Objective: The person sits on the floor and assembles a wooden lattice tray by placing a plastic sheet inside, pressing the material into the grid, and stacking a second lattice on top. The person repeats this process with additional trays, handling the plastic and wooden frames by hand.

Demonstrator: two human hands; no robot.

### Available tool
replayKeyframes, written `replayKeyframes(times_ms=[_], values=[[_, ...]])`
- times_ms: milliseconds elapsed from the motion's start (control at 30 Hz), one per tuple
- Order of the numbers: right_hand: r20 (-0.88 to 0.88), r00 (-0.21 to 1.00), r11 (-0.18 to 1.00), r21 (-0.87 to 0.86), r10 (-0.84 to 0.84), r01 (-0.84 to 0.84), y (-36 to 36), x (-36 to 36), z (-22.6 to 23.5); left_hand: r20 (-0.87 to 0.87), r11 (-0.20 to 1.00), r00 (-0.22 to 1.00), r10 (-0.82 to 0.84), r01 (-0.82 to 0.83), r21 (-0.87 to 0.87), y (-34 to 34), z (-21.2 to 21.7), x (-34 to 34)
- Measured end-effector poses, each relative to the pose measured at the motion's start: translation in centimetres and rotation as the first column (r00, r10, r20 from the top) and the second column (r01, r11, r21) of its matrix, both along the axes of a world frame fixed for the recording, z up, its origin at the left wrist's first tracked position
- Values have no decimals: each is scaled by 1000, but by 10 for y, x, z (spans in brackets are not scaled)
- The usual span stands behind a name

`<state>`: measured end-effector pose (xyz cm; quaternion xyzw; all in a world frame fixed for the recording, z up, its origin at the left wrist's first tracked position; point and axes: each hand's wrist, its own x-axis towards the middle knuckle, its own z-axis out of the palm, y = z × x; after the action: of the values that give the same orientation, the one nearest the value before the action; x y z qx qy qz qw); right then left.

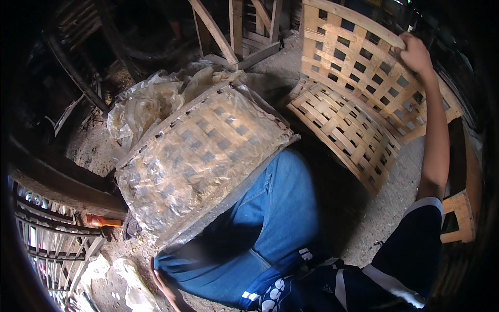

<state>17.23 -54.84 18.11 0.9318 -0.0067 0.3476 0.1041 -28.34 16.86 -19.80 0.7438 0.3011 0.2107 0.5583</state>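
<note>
dirt floor [384,203] underfoot; right hand [415,52] clamped on an upright woven panel [358,62], unlined, while the plastic-lined basket [200,156] looks finished; left hand unseen.

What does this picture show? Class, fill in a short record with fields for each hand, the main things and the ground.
Right hand: raised, gripping the top edge of a woven slat panel
Left hand: low beside the blue-trousered leg, holding nothing visible
Wrapped basket: woven, covered in clear plastic, leaning against the knee
Second panel: curved lattice lying under the first
Ground: dusty earth
</note>
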Motion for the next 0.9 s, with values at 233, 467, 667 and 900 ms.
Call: replayKeyframes(times_ms=[233, 467, 667, 900], values=[[-173, 818, 827, 259, 549, -500, 84, 15, 66, 250, 929, 968, 26, -116, 350, 29, 102, 58], [-304, 346, 460, 582, 888, -670, 233, 27, 76, 451, 936, 883, -129, -42, 349, 33, 201, 188], [-405, 61, 358, 716, 912, -600, 378, 48, 41, 442, 981, 887, -132, 180, -67, 0, 171, 205], [-509, -136, 377, 768, 850, -518, 492, 99, -39, 199, 959, 973, -113, 159, -236, 18, 131, 197]])
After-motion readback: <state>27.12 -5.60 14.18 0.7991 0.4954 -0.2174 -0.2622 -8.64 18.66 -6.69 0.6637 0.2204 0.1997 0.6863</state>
